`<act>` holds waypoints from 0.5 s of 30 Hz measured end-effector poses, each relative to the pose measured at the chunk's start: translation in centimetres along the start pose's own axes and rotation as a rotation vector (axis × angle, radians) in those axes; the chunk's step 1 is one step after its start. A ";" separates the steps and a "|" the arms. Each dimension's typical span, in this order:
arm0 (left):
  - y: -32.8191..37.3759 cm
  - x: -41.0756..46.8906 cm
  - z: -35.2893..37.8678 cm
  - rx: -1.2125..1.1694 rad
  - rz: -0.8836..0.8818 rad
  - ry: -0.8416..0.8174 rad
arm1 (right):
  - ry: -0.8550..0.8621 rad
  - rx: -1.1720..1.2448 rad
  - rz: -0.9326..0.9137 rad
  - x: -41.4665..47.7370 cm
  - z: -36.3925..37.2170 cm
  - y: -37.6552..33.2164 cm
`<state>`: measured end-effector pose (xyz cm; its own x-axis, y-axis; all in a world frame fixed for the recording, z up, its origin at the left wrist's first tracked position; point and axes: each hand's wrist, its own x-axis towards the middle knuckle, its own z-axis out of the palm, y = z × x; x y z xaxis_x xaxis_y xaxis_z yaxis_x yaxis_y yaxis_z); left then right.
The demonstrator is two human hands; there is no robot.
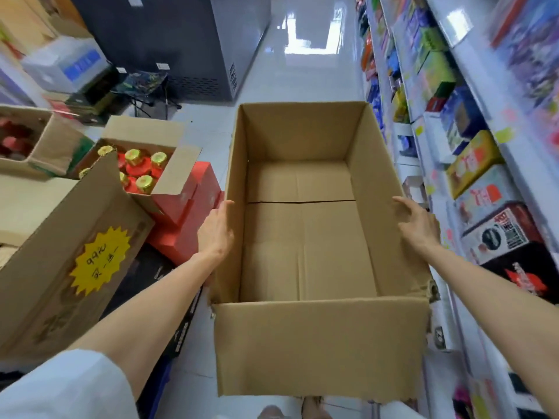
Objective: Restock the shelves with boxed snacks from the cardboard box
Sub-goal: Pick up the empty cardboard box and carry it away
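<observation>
A large open cardboard box (305, 343) fills the middle of the head view, and its inside holds nothing. My left hand (216, 234) presses flat against the outside of its left wall, fingers straight. My right hand (419, 226) presses the outside of its right wall with spread fingers. The box is carried between both hands above the floor. Shelves (484, 95) stocked with boxed snacks (472, 163) run along the right side.
On the left stand an open carton of red jars with gold lids (137, 167), red boxes (187, 219), a carton with a yellow price sticker (99, 261) and a dark freezer (169, 40). White tiled aisle floor (302, 74) stretches ahead.
</observation>
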<state>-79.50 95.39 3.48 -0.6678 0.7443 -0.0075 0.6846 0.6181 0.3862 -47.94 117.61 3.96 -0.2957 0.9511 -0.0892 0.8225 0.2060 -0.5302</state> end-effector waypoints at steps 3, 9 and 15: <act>0.8 3.1 0.3 0.026 -0.054 0.013 | -0.024 0.001 -0.053 4.5 0.3 -1.4; 0.6 8.8 0.9 0.044 -0.182 0.036 | -0.095 -0.023 -0.103 13.1 2.1 -3.9; -0.1 15.5 1.0 0.022 -0.245 0.060 | -0.168 -0.114 -0.129 21.3 3.7 -7.3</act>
<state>-89.58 107.11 2.42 -0.8304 0.5554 -0.0440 0.5056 0.7844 0.3592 -62.03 135.53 2.75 -0.4707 0.8657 -0.1707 0.8194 0.3571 -0.4485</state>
